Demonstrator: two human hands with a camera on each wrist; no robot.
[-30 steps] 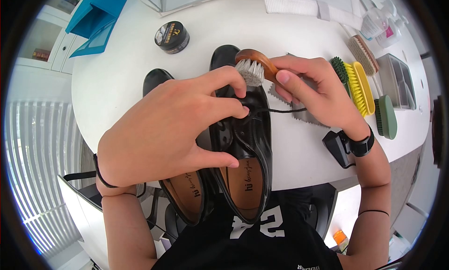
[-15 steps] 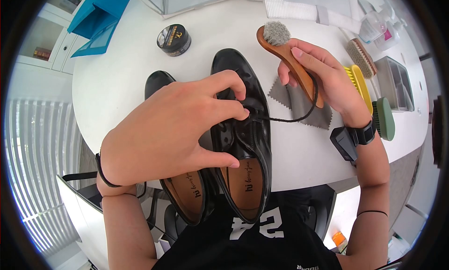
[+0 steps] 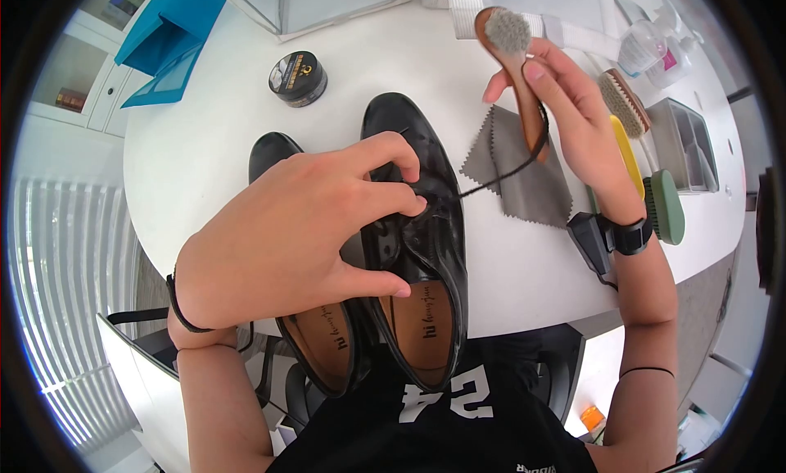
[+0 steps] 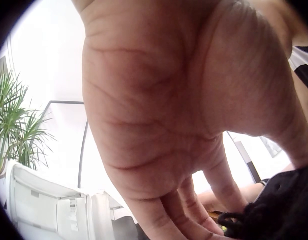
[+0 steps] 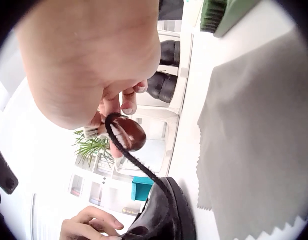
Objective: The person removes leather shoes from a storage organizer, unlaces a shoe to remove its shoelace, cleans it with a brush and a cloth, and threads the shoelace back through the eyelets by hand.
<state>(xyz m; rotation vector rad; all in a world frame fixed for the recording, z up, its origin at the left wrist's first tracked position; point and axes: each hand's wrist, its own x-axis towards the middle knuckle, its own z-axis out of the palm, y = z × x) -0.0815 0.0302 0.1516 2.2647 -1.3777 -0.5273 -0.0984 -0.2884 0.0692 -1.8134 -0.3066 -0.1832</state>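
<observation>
A pair of glossy black lace-up shoes lies side by side with toes pointing away. My left hand [image 3: 282, 227] spreads over the left shoe [image 3: 270, 151] and reaches the right shoe [image 3: 397, 125], fingertips at its lacing and thumb by the opening. My right hand [image 3: 583, 113] is raised to the right, gripping a small wooden-handled shoe brush [image 3: 532, 117] with its grey bristles uppermost. A black shoelace [image 3: 501, 178] runs from the right shoe up to this hand; in the right wrist view the lace [image 5: 144, 167] bends around close to the brush handle [image 5: 131, 135].
A grey zigzag-edged cloth [image 3: 524, 182] lies under the right hand. Beyond the shoes stands a round black tin [image 3: 298, 78]. At right are a green brush [image 3: 670, 207], a wooden brush [image 3: 622, 104] and a clear box [image 3: 686, 145]. A blue container [image 3: 176, 35] is far left.
My right hand has carried the brush from over the right shoe's toe area up and to the right, its bristles turning upward and the lace drawn along. My left hand stays in place.
</observation>
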